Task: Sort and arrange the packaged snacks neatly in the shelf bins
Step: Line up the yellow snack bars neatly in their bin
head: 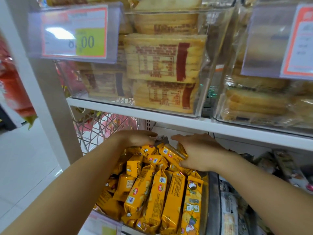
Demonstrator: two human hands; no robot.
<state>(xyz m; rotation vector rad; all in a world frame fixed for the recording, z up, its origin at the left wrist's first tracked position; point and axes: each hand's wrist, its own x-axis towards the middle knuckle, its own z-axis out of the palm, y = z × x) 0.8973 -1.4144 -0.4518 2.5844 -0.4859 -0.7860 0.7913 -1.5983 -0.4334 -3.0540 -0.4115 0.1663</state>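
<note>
A clear bin (205, 197) on the lower shelf is full of yellow snack packs (157, 197). The front ones stand in rows and the back ones lie jumbled. Both of my hands reach into the back of this bin under the shelf board. My left hand (135, 138) lies palm down on the back-left packs with its fingers pointing right. My right hand (199, 151) lies over the back-right packs; its thumb and fingers wrap one slanted yellow pack (170, 154). The packs under both palms are hidden.
The white shelf board (169, 119) runs just above my hands. On it stand clear bins of packaged toast slices (162, 58), with price tags (74, 33) in front. A wire basket (98, 129) hangs at the left. Dark packs (228, 209) fill the bin to the right.
</note>
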